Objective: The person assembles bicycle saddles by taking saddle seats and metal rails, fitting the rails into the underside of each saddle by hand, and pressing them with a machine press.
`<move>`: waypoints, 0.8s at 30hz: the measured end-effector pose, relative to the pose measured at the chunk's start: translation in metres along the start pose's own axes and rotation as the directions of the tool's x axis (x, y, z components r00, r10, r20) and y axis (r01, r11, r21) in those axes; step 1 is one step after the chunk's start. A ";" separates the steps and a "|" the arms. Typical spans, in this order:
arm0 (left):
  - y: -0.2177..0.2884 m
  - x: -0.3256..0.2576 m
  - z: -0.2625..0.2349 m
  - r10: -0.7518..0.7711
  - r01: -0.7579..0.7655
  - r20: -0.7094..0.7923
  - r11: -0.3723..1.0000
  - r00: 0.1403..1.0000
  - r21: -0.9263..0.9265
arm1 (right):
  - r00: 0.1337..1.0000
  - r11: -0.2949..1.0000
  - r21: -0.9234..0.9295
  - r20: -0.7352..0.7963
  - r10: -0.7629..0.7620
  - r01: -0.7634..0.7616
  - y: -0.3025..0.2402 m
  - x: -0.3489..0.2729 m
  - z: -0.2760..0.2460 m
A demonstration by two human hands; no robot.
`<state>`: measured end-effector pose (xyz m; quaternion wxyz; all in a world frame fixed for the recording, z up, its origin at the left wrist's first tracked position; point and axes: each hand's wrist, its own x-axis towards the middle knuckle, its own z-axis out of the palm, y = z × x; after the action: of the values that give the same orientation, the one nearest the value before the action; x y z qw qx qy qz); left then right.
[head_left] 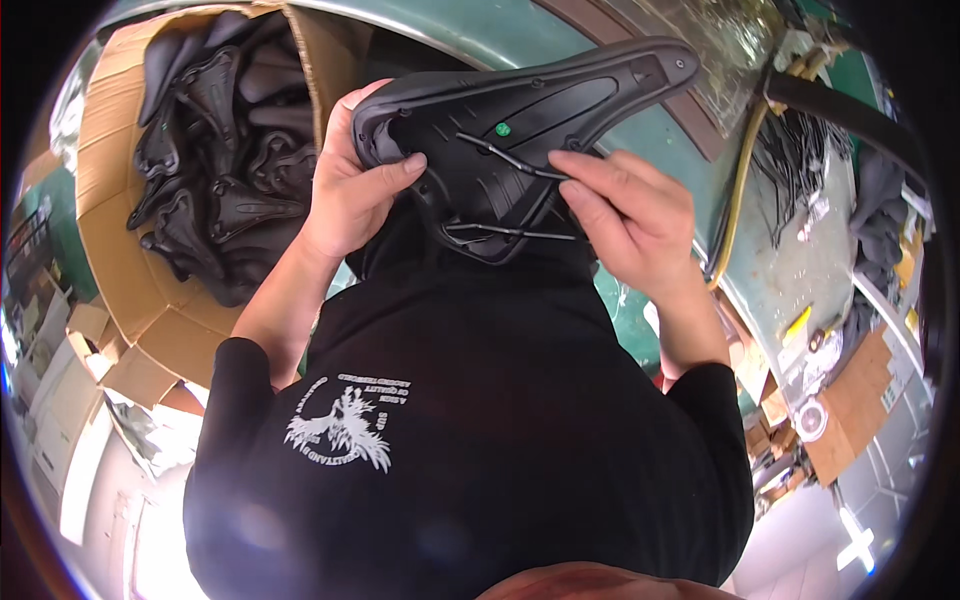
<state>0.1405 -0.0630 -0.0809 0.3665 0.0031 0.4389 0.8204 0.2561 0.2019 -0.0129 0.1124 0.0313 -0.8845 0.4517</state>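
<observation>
Holding a black bicycle saddle [530, 112] underside up, the left hand [345, 195] had its fingers clenched around the wide rear end, thumb flat on the plastic base near the rim. Saddle was in front of the torso, above the black shirt [500, 400], nose angled to the upper right. Right hand [640, 220] pinched the upper rail rod [508, 156] between thumb and index fingertip; other right fingers curled in. Lower rail rod [515, 233] ran across the saddle's rear edge, its free end just beside the right hand; contact there, cannot tell. Green round sticker [503, 129] sat on the base, near the upper rod. More black saddles [215, 125] were piled in an open cardboard box [108, 180] at left. Green table [430, 20] stood beyond the saddle, carrying a bundle of dark rods [795, 170] at right
</observation>
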 end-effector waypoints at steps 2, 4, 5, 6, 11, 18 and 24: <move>-0.011 0.003 0.003 0.059 -0.063 0.093 0.997 0.994 0.045 | 1.000 1.000 -0.003 0.007 -0.021 0.021 0.005 -0.001 -0.007; -0.012 0.006 0.006 0.034 -0.036 0.117 0.999 0.993 0.018 | 1.000 0.999 -0.021 -0.007 -0.028 0.028 0.006 -0.002 -0.013; -0.010 0.008 0.006 0.016 -0.019 0.127 1.000 0.992 0.022 | 0.999 0.998 -0.053 0.006 -0.036 0.036 0.007 -0.003 -0.017; -0.009 0.009 0.006 -0.002 -0.002 0.137 1.000 0.991 0.027 | 0.999 0.996 -0.082 0.020 -0.044 0.046 0.008 -0.004 -0.020; -0.007 0.015 0.010 -0.058 0.038 0.179 0.993 0.982 0.113 | 0.983 0.978 -0.124 0.098 -0.155 0.166 0.011 0.002 -0.029; -0.001 0.010 0.015 -0.137 0.091 0.184 0.966 0.973 0.241 | 0.926 0.904 -0.219 0.173 -0.335 0.368 0.006 0.025 -0.020; -0.004 0.008 0.014 -0.072 0.025 0.139 0.949 0.988 0.313 | 0.930 0.931 -0.132 0.194 -0.313 0.341 0.012 0.030 -0.017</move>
<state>0.1416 -0.0470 -0.0778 0.4133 0.1109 0.5337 0.7294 0.2276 0.2246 -0.0060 0.1127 0.2076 -0.9072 0.3481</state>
